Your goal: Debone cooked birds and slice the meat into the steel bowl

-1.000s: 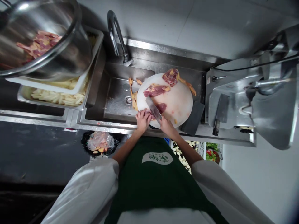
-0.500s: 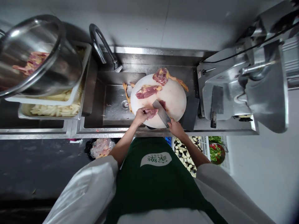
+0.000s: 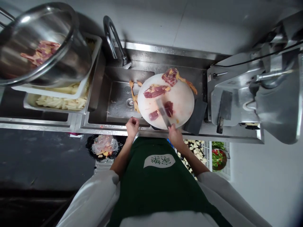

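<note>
My right hand [image 3: 175, 135] grips the handle of a cleaver [image 3: 163, 112], whose blade is blurred above the round white cutting board [image 3: 186, 104]. A small pale-pink piece of meat [image 3: 154, 115] lies left of the blade and a dark red piece of meat [image 3: 169, 108] right of it. Farther back on the board are a longer cut of meat [image 3: 156, 91] and a leg piece [image 3: 170, 76] with its yellow foot over the board's edge. My left hand [image 3: 132, 126] is off the board, above the sink's front edge, fingers curled together; what they hold, if anything, is unclear.
The board sits over a sink [image 3: 118, 108] with yellow poultry feet [image 3: 134, 97] beside it. A faucet [image 3: 117, 41] stands behind. A steel bowl with meat [image 3: 80, 63] rests on trays at left. Another cleaver [image 3: 223, 110] lies right. Below is a bag-covered bin [image 3: 104, 145].
My left hand has let go of the pale-pink meat, now on the board, and moved left to the sink edge. The cleaver stays in my right hand. The whole view has shifted slightly.
</note>
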`<state>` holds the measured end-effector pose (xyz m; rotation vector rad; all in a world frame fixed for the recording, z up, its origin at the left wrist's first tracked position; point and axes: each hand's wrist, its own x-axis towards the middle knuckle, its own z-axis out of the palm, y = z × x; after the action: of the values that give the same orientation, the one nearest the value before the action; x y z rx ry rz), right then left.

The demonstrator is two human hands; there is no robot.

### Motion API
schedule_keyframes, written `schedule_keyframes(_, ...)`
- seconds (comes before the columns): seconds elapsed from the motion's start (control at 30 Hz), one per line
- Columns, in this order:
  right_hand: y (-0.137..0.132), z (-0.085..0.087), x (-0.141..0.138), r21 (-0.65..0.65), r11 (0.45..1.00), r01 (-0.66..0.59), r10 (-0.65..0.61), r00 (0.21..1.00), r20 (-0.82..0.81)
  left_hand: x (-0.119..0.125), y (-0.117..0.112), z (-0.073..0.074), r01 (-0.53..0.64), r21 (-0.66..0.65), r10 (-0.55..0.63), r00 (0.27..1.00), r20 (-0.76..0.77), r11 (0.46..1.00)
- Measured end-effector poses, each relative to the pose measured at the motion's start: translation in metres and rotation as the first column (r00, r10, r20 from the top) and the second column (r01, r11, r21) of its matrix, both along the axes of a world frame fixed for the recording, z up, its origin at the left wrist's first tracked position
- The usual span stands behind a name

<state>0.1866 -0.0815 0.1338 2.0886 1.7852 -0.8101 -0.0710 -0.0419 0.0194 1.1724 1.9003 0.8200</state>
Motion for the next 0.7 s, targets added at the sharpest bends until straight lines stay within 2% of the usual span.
schedule_keyframes(0.07, 0.0, 0.0, 0.0, -0.098, 0.994, -0.045, 0.044, 0.999, -0.02, -0.013, -0.007, -0.002, -0.039, -0.009, 0.04, 0.999, 0.021, 0.999)
schedule_keyframes(0.1, 0.0, 0.001, 0.001, -0.097, 0.993, -0.06, 0.059, 0.998, -0.016, -0.018, -0.009, -0.003, -0.055, -0.016, 0.056, 0.998, 0.027, 0.998)
schedule_keyframes(0.2, 0.001, 0.006, -0.004, 0.04, 0.999, -0.037, 0.037, 0.999, 0.017, -0.028, -0.014, -0.005, -0.085, -0.024, 0.086, 0.996, 0.036, 0.996)
schedule_keyframes(0.27, 0.002, 0.006, -0.011, 0.054, 0.999, 0.002, -0.003, 1.0, 0.01, -0.033, -0.015, -0.005, -0.1, -0.013, 0.1, 0.995, 0.029, 0.995)
schedule_keyframes(0.4, 0.004, 0.004, -0.018, -0.109, 0.994, -0.024, 0.022, 1.0, -0.016, -0.042, -0.013, -0.009, -0.123, 0.005, 0.123, 0.992, -0.003, 0.992)
schedule_keyframes(0.47, 0.006, 0.007, -0.02, -0.068, 0.997, -0.045, 0.045, 0.999, 0.0, -0.046, -0.011, -0.012, -0.141, 0.012, 0.141, 0.99, 0.001, 0.99)
schedule_keyframes(0.57, 0.007, 0.008, -0.03, 0.048, 0.999, -0.009, 0.008, 1.0, 0.025, -0.051, -0.009, -0.016, -0.18, 0.033, 0.18, 0.984, 0.011, 0.983)
schedule_keyframes(0.6, 0.008, 0.005, -0.036, 0.041, 0.999, 0.007, -0.008, 1.0, 0.023, -0.052, -0.008, -0.016, -0.188, 0.039, 0.188, 0.982, 0.009, 0.981)
schedule_keyframes(0.7, 0.01, -0.009, -0.045, -0.093, 0.996, 0.005, -0.006, 1.0, -0.012, -0.053, -0.005, -0.017, -0.199, 0.048, 0.199, 0.98, 0.007, 0.979)
